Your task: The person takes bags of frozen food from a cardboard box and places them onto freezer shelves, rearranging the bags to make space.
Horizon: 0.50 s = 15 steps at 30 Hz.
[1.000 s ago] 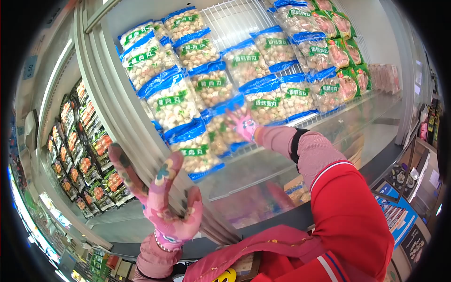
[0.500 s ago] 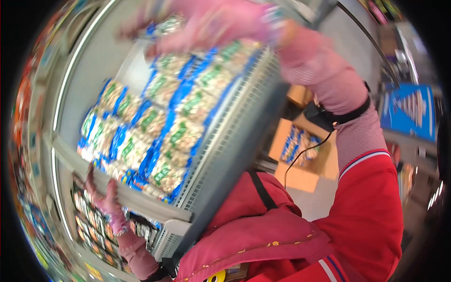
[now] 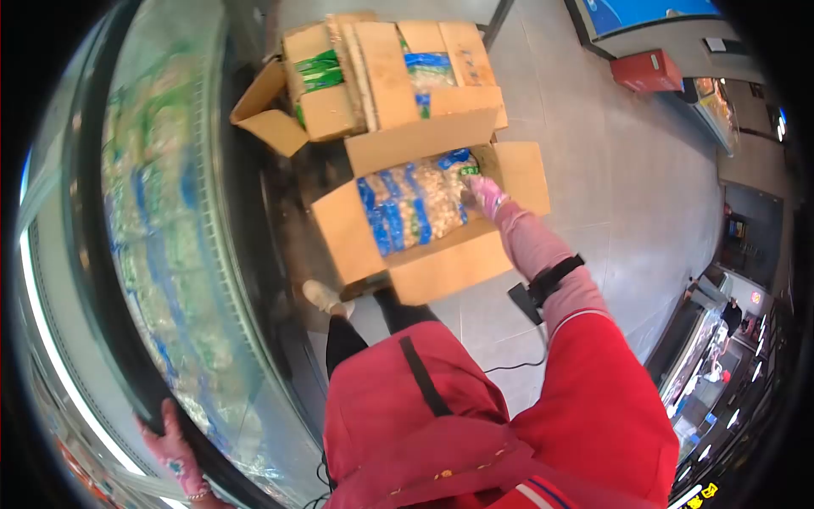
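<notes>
My right hand (image 3: pixel 487 197), in a pink patterned glove, reaches into an open cardboard box (image 3: pixel 449 276). Its fingers close on the edge of a clear and blue plastic bag (image 3: pixel 445 199) of pale, lumpy food. More such bags (image 3: pixel 392 212) lie in a row beside it. At the lower left, my left hand (image 3: pixel 176 454), also gloved, grips the dark frame (image 3: pixel 106 280) of a glass door, its thumb on the near side. Behind the glass, similar bags (image 3: pixel 157 246) fill the display freezer.
Two more open cartons stand beyond the box, one carton (image 3: pixel 326 89) with green packs, another carton (image 3: pixel 386 72) with blue-and-clear bags. A red box (image 3: pixel 646 71) sits by a counter at the upper right. Grey tiled floor (image 3: pixel 577 161) runs to the right. A cable (image 3: pixel 517 366) hangs near my right arm.
My view has swung from the freezer down to the cartons. My right hand has moved from above the freezer bags into the box. My left hand, formerly spread, now holds the door frame.
</notes>
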Motion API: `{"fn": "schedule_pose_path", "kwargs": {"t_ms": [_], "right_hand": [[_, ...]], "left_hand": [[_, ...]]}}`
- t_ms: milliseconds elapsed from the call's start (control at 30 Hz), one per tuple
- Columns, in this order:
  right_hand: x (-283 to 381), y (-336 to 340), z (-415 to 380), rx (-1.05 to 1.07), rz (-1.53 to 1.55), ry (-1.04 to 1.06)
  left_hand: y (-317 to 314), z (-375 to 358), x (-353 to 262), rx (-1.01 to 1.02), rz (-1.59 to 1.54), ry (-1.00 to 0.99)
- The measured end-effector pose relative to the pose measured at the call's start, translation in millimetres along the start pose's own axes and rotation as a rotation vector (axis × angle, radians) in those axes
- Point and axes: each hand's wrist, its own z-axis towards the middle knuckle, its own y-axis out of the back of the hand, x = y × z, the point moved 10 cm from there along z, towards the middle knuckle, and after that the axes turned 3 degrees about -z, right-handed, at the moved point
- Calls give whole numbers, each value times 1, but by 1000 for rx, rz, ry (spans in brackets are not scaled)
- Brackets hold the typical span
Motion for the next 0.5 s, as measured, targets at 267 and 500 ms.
{"fn": "schedule_pose_path", "kwargs": {"t_ms": [267, 500], "right_hand": [[-236, -346, 4, -212, 1012, -478], [-158, -240, 27, 7, 180, -414]], "left_hand": [[18, 42, 50, -23, -15, 26], [51, 41, 57, -187, 318, 107]]}}
